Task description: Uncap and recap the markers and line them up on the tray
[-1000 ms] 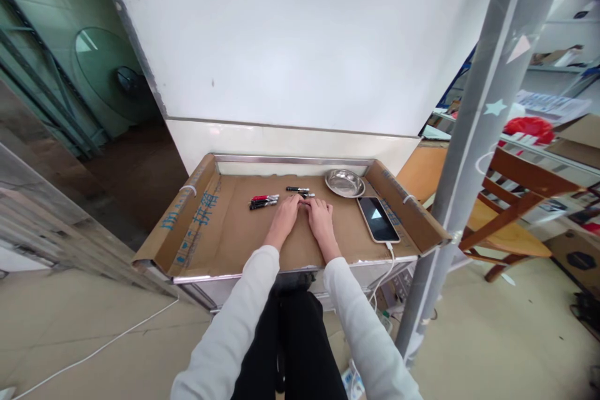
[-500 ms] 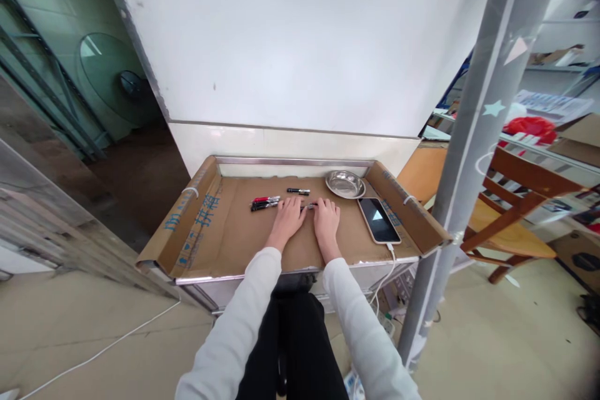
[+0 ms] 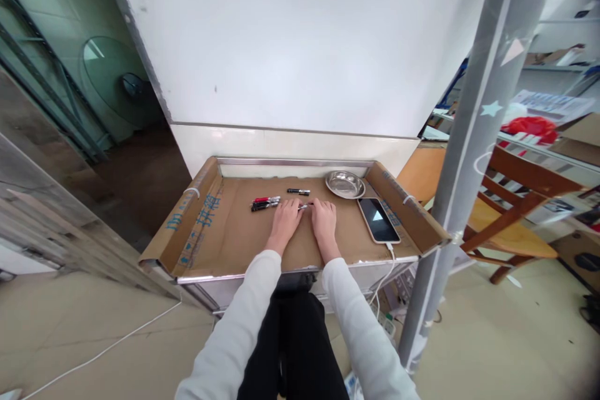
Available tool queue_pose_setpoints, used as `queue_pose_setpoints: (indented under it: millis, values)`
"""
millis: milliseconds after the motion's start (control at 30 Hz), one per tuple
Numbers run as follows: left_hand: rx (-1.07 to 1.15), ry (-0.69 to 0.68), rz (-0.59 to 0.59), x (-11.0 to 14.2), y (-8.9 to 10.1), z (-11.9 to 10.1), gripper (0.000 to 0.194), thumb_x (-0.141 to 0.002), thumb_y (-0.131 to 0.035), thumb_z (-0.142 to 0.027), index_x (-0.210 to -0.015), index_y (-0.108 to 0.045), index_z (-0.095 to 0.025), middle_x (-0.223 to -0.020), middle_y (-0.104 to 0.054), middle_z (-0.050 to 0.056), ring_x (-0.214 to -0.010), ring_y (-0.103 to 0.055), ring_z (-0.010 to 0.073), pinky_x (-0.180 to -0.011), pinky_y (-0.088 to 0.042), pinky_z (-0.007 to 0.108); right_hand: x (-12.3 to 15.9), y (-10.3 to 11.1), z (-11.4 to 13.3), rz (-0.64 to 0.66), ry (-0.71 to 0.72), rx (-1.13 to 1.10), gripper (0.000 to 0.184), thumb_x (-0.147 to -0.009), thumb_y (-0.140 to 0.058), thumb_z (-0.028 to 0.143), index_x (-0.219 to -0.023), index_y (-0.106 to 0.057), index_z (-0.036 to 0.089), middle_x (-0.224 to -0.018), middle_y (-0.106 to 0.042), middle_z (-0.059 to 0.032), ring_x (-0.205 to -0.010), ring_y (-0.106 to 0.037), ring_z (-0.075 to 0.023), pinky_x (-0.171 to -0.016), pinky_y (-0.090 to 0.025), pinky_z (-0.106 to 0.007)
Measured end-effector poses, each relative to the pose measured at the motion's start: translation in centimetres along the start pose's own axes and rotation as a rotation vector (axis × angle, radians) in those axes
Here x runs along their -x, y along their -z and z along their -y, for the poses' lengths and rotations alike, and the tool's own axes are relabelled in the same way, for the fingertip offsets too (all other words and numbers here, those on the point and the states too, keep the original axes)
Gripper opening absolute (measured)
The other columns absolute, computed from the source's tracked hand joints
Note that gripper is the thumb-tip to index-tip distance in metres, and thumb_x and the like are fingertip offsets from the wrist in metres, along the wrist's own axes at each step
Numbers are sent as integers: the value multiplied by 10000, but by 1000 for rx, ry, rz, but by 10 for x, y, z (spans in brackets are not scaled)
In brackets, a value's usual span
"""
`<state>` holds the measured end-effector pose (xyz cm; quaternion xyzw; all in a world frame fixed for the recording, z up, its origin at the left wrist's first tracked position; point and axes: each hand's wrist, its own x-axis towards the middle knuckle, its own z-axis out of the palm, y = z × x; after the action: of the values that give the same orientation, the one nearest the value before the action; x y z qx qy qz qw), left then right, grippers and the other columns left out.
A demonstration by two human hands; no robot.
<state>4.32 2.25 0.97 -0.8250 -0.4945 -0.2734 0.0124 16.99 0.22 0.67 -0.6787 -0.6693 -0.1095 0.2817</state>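
My left hand (image 3: pixel 286 222) and my right hand (image 3: pixel 324 222) rest low over the cardboard, a small gap between them. A slim dark-and-silver pen (image 3: pixel 304 205) spans that gap. The fingers of my left hand close on its left part, and the fingertips of my right hand pinch its right end. Just left of my left hand lies a group of black pens (image 3: pixel 265 205) with a red pen (image 3: pixel 267 199) along its far side. Beyond my hands is a separate black pen (image 3: pixel 299 191). My fingers hide parts of the held pen.
A round metal dish (image 3: pixel 345 184) stands at the back right of the cardboard-lined tray (image 3: pixel 234 244). In front of it lies a phone (image 3: pixel 379 220) with a white cable (image 3: pixel 390 265). Past the tray's right side rise a grey pole (image 3: pixel 473 156) and a wooden chair (image 3: pixel 520 212).
My right hand has shifted slightly left, nearer my left hand, and its fingers are drawn closer together at the pen's end. The other pens, dish and phone stay put.
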Motion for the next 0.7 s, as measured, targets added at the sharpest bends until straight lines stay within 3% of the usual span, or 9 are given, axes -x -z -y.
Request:
queue_pose_setpoints:
  millis: [200,333,533,700]
  values:
    - [2,25,-65,1,2,-1,118,-902,-449,-261,-969,-514,-189,-989,-636,37,-934,-552,193,-834,-336,334,1,1,0,-39,-55,21,214,-917,-385,208,-961,-593,191,-876,-670,-65,-841,-541,-198,-802,-304,-316]
    - [17,22,-73,2,0,2,115,-903,-449,-256,-962,-522,-190,-978,-643,34,-918,-555,186,-817,-326,328,0,-1,1,0,52,-50,220,-908,-382,194,-989,-585,179,-903,-666,-76,-880,-548,-200,-841,-328,-320]
    - [31,75,-115,4,6,0,173,-909,-434,-284,-1017,-554,-222,-989,-656,33,-944,-539,200,-834,-299,358,1,-4,1,38,247,-334,461,-819,-357,78,-1280,-359,102,-1254,-537,-118,-1108,-506,-167,-927,-365,-290]
    - [62,208,-178,14,17,-7,187,-893,-464,-331,-1007,-602,-280,-999,-670,23,-1019,-492,228,-872,-269,406,0,-6,0,56,186,-291,495,-749,-358,34,-1234,-424,101,-1218,-549,-109,-1129,-461,-191,-960,-354,-310]
